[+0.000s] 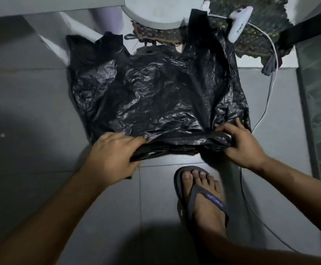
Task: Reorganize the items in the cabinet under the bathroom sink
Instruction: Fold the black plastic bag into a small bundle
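A large crinkled black plastic bag (156, 96) lies spread flat on the grey tiled floor, its handles pointing away from me. My left hand (112, 155) grips the bag's near left corner, with the plastic bunched under its fingers. My right hand (240, 144) pinches the near right edge, where the plastic is folded over into a thick roll. The near edge is lifted slightly off the tiles between the two hands.
My right foot in a dark flip-flop (201, 199) stands just behind the bag. A white corded device (240, 25) lies on a patterned cloth (251, 41) on a raised white ledge at the back right. A white round base (156, 12) stands beyond the bag.
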